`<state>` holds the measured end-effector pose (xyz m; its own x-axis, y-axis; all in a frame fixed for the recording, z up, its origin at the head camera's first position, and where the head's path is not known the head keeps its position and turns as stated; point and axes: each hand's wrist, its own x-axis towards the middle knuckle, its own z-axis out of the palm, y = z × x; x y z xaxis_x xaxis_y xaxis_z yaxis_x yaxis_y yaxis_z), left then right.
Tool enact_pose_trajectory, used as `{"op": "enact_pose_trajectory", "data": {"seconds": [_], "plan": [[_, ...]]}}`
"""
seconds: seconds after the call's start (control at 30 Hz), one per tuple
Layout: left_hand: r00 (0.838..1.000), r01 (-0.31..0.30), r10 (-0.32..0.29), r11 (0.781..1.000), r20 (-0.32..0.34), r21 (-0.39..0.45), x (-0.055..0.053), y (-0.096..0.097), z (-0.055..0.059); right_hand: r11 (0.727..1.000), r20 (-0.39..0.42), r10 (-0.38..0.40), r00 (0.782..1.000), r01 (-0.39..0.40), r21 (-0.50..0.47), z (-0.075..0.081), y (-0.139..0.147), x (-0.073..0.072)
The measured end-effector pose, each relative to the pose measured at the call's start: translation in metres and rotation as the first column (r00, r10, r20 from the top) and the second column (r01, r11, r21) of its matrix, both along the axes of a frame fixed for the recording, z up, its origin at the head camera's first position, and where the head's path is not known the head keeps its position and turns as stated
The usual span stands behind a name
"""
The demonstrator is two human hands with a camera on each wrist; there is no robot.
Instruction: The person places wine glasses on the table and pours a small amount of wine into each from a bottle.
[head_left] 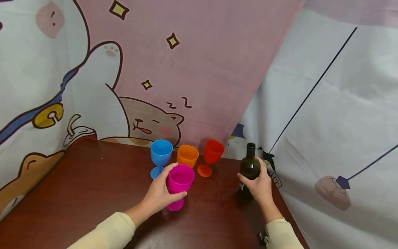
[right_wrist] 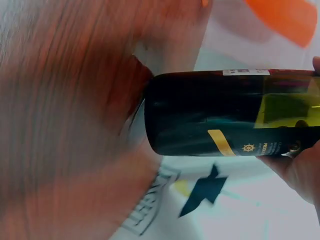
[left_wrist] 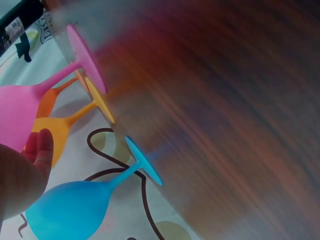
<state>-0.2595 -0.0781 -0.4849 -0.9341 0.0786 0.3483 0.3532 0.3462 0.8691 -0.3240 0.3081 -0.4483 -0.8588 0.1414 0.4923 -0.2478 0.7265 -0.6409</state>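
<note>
My left hand (head_left: 157, 193) grips a magenta plastic goblet (head_left: 181, 179) by its bowl, thumb on the near side and fingers around the far side. The goblet stands nearly upright, and nothing shows in its cup. At the right, my right hand (head_left: 263, 186) holds a dark green wine bottle (head_left: 250, 167) around its body, neck up. A dark label with gold print covers part of the bottle (right_wrist: 210, 115) in the right wrist view. Just beyond the magenta goblet are a blue goblet (head_left: 161, 154), an orange goblet (head_left: 188, 156) partly hidden behind it, and a red goblet (head_left: 214, 152).
The brown wooden table (head_left: 93, 186) ends at the back against a pink and white cartoon-print cloth (head_left: 217, 62). Along the right table edge hangs a white part of the cloth (head_left: 342, 131). A small dark object (head_left: 262, 238) lies beside the right sleeve.
</note>
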Motion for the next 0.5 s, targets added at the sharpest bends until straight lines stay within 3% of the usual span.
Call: {"op": "enact_pose_trajectory", "data": {"seconds": [0.23,0.5], "plan": [[1.000,0.012,-0.012,1.000,0.003,0.007,-0.001,0.002,-0.002,0.981,-0.133,0.089,0.987,-0.064,0.183,0.005,-0.035,0.005],[1.000,0.006,-0.006,1.000,-0.006,0.009,-0.001,0.000,-0.001,0.902,-0.266,0.199,0.943,-0.070,0.426,0.018,-0.062,0.010]]}}
